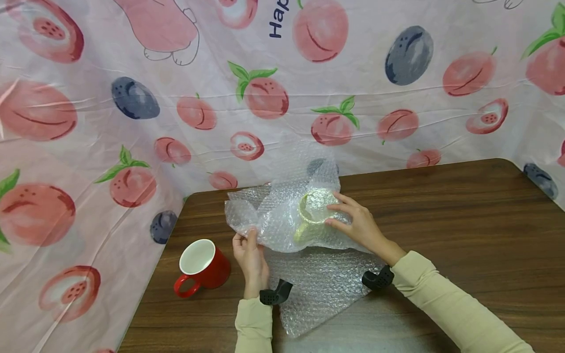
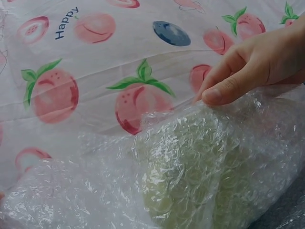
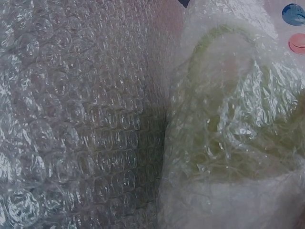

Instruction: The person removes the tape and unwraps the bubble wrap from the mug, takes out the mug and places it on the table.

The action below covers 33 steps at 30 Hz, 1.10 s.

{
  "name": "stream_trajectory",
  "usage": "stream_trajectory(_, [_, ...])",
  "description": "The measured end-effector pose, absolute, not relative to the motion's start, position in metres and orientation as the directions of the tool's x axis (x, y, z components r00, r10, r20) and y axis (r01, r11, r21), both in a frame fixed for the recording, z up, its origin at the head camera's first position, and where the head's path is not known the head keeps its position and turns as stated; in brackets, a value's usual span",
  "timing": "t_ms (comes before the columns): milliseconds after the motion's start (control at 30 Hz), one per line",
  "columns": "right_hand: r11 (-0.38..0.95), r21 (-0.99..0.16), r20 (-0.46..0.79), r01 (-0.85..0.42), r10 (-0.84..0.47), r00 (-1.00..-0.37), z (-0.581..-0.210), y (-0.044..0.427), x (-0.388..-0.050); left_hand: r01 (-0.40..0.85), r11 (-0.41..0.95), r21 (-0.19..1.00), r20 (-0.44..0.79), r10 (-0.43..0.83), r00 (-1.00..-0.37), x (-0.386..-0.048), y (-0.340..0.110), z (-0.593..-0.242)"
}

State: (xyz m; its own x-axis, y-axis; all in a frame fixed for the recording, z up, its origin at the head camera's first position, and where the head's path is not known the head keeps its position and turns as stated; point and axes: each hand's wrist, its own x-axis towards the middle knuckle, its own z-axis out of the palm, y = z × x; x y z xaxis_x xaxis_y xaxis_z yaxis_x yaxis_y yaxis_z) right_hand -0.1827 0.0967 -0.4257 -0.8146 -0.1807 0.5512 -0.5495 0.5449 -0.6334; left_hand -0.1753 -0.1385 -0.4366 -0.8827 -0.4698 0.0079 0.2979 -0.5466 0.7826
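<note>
A pale yellow-green mug [image 1: 304,211] stands inside a sheet of clear bubble wrap [image 1: 278,223]. The wrap covers its side, and its handle shows through the plastic in the right wrist view. My left hand [image 1: 251,257] pinches the wrap's near left edge, thumb on top. At the mug's rim, my right hand [image 1: 359,223] grips the wrap between thumb and fingers; the left wrist view shows this right hand [image 2: 257,67] at the top of the wrapped mug [image 2: 186,176]. To the left of my left hand is an upright red mug [image 1: 216,269] with a white inside.
Another flat piece of bubble wrap [image 1: 318,289] lies on the dark wooden table [image 1: 463,235] in front of the mug. A fruit-printed cloth [image 1: 282,132] hangs behind the table and along its left side.
</note>
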Motion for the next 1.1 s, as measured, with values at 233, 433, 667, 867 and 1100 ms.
stream_trajectory(233, [0.542, -0.634, 0.552, -0.551, -0.182, -0.814, -0.426, 0.097, -0.182, 0.273, -0.533, 0.801, -0.046, -0.509, -0.859, -0.177, -0.144, -0.439])
stream_trajectory(433, [0.54, -0.639, 0.547, -0.548, -0.182, -0.817, -0.427, 0.098, -0.181, 0.272, -0.528, 0.804, -0.061, -0.529, -0.846, -0.177, -0.148, -0.441])
stream_trajectory(667, [0.535, -0.636, 0.55, -0.556, -0.191, -0.813, -0.427, 0.098, -0.182, 0.258, -0.544, 0.799, -0.088, -0.531, -0.843, -0.176, -0.152, -0.444])
stream_trajectory(867, [0.53, -0.637, 0.554, -0.56, -0.191, -0.81, -0.428, 0.098, -0.182, 0.259, -0.573, 0.778, -0.097, -0.516, -0.851, -0.176, -0.156, -0.447])
stream_trajectory(1100, [0.524, -0.635, 0.563, -0.568, -0.189, -0.804, -0.428, 0.097, -0.183, 0.249, -0.58, 0.776, -0.102, -0.504, -0.857, -0.177, -0.16, -0.448])
